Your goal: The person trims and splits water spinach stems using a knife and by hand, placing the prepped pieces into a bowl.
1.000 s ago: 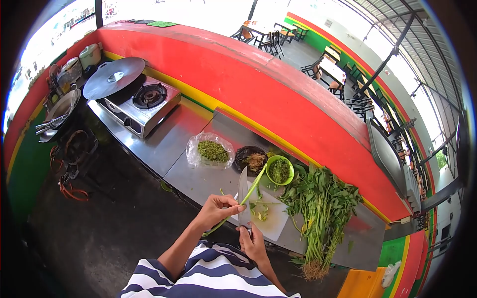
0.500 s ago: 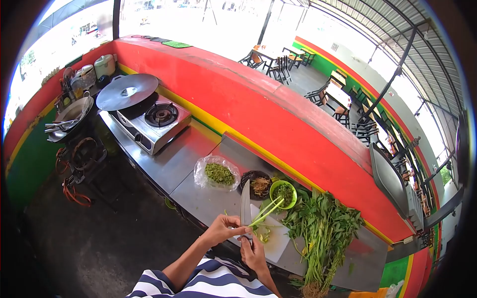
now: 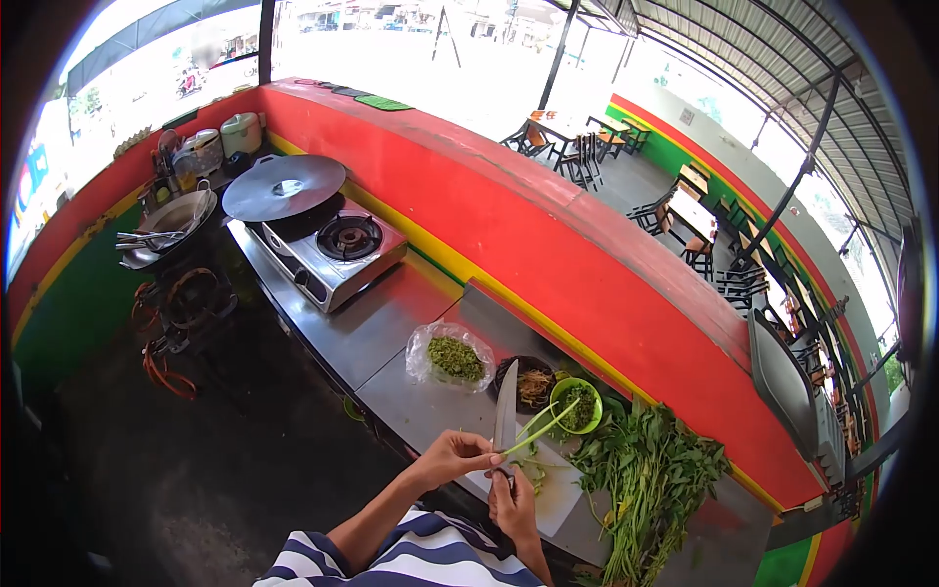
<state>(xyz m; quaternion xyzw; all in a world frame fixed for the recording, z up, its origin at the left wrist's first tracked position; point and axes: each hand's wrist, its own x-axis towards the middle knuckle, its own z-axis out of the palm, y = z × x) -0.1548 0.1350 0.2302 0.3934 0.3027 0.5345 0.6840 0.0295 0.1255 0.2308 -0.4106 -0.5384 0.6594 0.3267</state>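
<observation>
My left hand (image 3: 456, 460) pinches pale green stems (image 3: 536, 435), which stick out to the right past the blade. My right hand (image 3: 514, 505) grips the handle of a large kitchen knife (image 3: 506, 406), its blade pointing up and away from me beside my left fingertips. Below both hands lies a white cutting board (image 3: 559, 499) with small green trimmings on it. Just beyond the stem tips stands a lime-green bowl (image 3: 598, 419) of chopped greens. A large bundle of leafy greens (image 3: 650, 470) lies to the right of the board.
On the steel counter (image 3: 391, 391) sit a plastic bag of chopped greens (image 3: 455, 360) and a dark bowl of brown, stringy pieces (image 3: 534, 387). A gas stove (image 3: 333, 259) with a wide metal lid (image 3: 284, 186) stands farther left. A red wall (image 3: 587, 284) runs behind the counter.
The view has shifted, so the surroundings sit farther right and lower. Both hands stay close together with the knife and stems; the stems point slightly more to the right.
</observation>
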